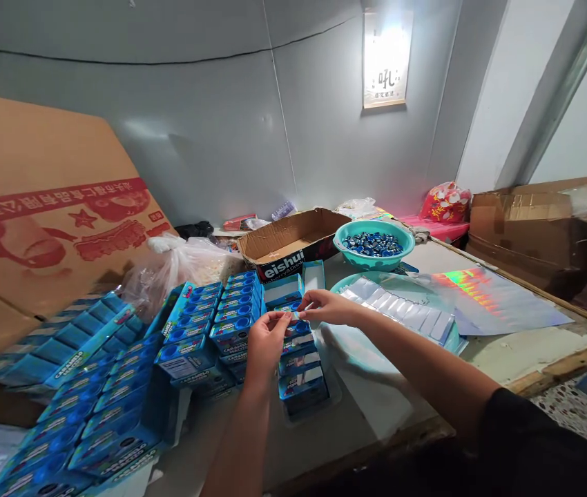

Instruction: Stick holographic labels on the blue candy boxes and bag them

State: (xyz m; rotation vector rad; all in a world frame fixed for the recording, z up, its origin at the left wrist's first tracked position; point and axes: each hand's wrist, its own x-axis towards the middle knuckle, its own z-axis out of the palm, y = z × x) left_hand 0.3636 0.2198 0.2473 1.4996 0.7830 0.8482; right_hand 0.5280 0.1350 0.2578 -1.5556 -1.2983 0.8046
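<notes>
My left hand [267, 338] and my right hand [327, 307] meet fingertip to fingertip above a row of small blue candy boxes [301, 390]. Both are closed in a pinch around a small pale piece [295, 315], too little of which shows to tell its kind. The boxes below stand in a clear plastic tray [332, 397], and pale shiny strips show on the nearer ones. Right beside my left hand are stacked rows of similar blue boxes [236, 324] with round blue tops. Under my right forearm lie sheets of silvery strips [412, 314].
Behind the hands stand an open cardboard box [298, 241] and a teal basin [373, 262] of round blue pieces. More blue boxes [117, 421] fill the left, near a large carton [50, 207] and a plastic bag [169, 269]. A shiny sheet [501, 304] lies at right, near the table's wooden edge [568, 362].
</notes>
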